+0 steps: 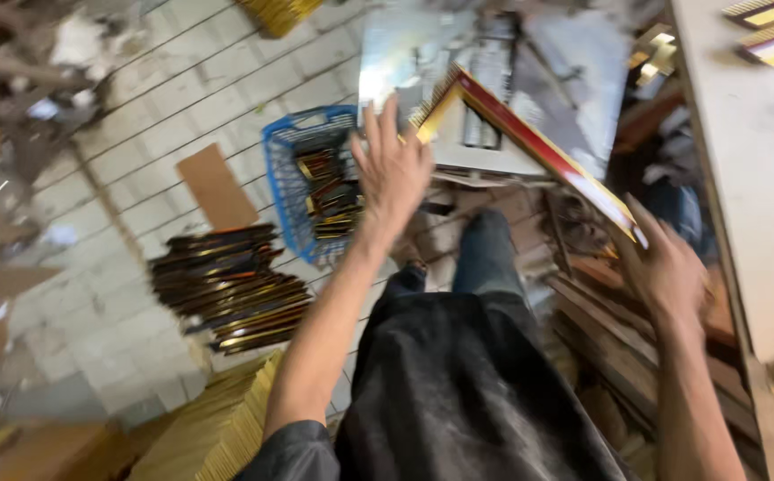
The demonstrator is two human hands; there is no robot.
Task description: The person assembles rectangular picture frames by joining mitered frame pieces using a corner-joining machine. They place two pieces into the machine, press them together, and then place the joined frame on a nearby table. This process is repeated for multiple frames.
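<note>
An L-shaped corner of red and gold picture-frame moulding (529, 142) hangs in front of me over a metal machine (494, 89). My left hand (393, 165) is raised with fingers spread, its fingertips at the short gold end of the moulding. My right hand (667, 267) holds the lower end of the long red piece. The picture is blurred by motion.
A blue plastic basket (293, 183) of short moulding offcuts stands on the tiled floor. A stack of dark moulding pieces (231, 285) lies to its left, with a brown board (218, 187) behind. A pale worktable (756, 160) runs along the right. Wooden scraps (609, 330) lie below it.
</note>
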